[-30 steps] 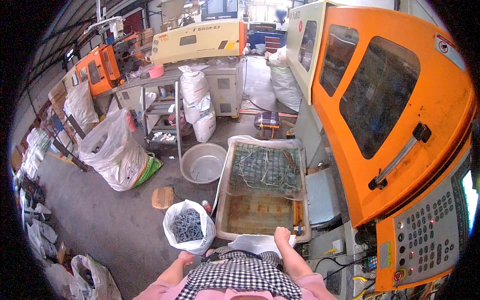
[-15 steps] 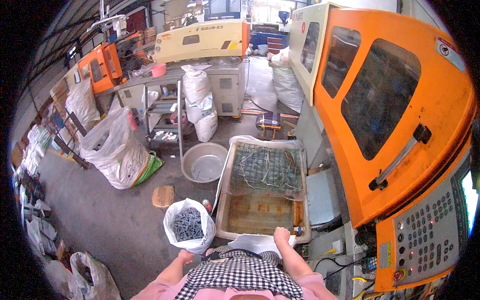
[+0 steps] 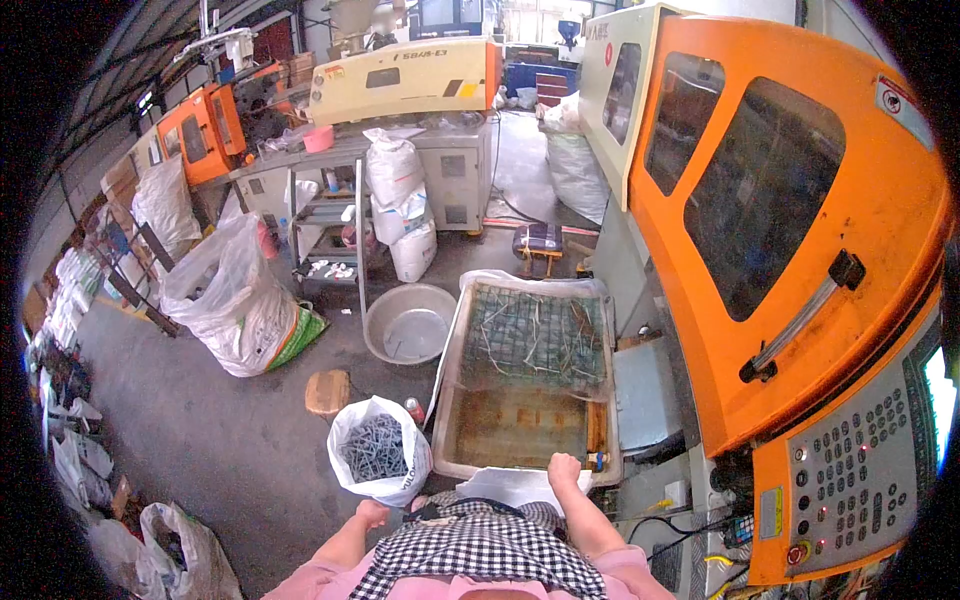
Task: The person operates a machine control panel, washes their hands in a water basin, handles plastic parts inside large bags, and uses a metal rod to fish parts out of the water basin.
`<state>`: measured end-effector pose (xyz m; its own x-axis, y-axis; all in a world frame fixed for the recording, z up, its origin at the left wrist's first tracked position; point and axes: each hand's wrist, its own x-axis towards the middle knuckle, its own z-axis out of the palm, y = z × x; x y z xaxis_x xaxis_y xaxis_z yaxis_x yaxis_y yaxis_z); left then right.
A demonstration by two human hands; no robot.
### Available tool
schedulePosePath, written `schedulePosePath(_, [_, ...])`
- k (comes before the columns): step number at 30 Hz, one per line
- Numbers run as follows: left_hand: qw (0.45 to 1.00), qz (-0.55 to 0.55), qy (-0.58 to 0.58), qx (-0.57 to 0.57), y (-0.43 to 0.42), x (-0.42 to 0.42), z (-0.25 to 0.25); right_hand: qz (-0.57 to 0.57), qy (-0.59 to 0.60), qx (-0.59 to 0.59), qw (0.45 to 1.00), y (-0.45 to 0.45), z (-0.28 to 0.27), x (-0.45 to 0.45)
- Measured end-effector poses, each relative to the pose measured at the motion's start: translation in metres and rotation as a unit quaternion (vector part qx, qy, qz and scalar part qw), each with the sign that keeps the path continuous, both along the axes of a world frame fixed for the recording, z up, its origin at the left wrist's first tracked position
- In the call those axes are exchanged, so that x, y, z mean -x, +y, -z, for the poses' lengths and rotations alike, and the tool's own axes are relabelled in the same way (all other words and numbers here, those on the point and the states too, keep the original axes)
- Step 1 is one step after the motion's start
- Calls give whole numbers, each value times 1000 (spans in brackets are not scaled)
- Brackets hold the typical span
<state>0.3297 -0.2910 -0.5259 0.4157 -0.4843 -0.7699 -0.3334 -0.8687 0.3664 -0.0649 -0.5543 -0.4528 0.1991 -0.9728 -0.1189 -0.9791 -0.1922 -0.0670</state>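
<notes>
My left hand (image 3: 371, 514) is closed, low beside the near-left edge of a white plastic bag (image 3: 418, 484) filled with grey plastic pieces (image 3: 376, 448). Whether it touches the bag is unclear. My right hand (image 3: 564, 470) makes a fist near the front right corner of a large tub (image 3: 458, 470). Its palm side is hidden, and I cannot see anything in either hand. Brown-looking water and a green mesh (image 3: 535, 335) with pale strands lie in the tub. A white sheet (image 3: 505, 483) rests between my checked apron (image 3: 470, 550) and the tub.
At right stands an orange machine (image 3: 660, 400) with a keypad panel (image 3: 850, 480). A round basin (image 3: 410, 325), a small stool (image 3: 327, 392) and a can (image 3: 414, 408) are left of the tub. Further left are a big sack (image 3: 245, 310) and a metal rack (image 3: 328, 220).
</notes>
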Motion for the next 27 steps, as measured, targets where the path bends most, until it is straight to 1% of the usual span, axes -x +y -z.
schedulePosePath(1, [1000, 0, 0, 0, 0, 2, -2, 1, 0, 4, 1000, 0, 0, 0])
schedulePosePath(3, [999, -30, 0, 35, 0, 4, -2, 2, 1, 8, 1000, 0, 0, 1])
schedulePosePath(4, [999, -30, 0, 35, 1, 2, 6, 3, 0, 9, 1000, 0, -1, 1])
schedulePosePath(6, [997, -67, 20, 43, 1, 0, 14, 5, -2, 10, 1000, 0, -3, 2])
schedulePosePath(7, [997, -66, 20, 43, 0, -2, 17, 6, 0, 3, 1000, 0, -4, 2])
schedulePosePath(9, [999, -10, -9, -29, -7, 5, -6, 6, 1, -3, 1000, -1, -5, 2])
schedulePosePath(16, [999, -19, -24, -42, -9, 7, -9, 8, 0, -8, 1000, -2, -5, 1])
schedulePosePath(18, [998, -60, -3, -9, -8, 7, -9, 8, 2, -11, 1000, -2, -6, 0])
schedulePosePath(19, [998, -60, -4, -9, -5, 1, 6, 9, 3, -9, 1000, -2, -6, 0])
schedulePosePath(20, [995, -85, 44, 16, 1, -12, 36, 10, 3, -7, 1000, -1, -7, 0])
schedulePosePath(21, [989, -109, 92, 40, 4, -19, 53, 10, 3, -7, 1000, -1, -7, 0])
schedulePosePath(25, [990, -105, 72, 53, 7, -15, 52, 6, 9, -5, 1000, -1, -5, 0])
schedulePosePath(27, [994, -97, 39, 33, 6, -10, 45, 6, 9, -9, 1000, -1, -6, 0])
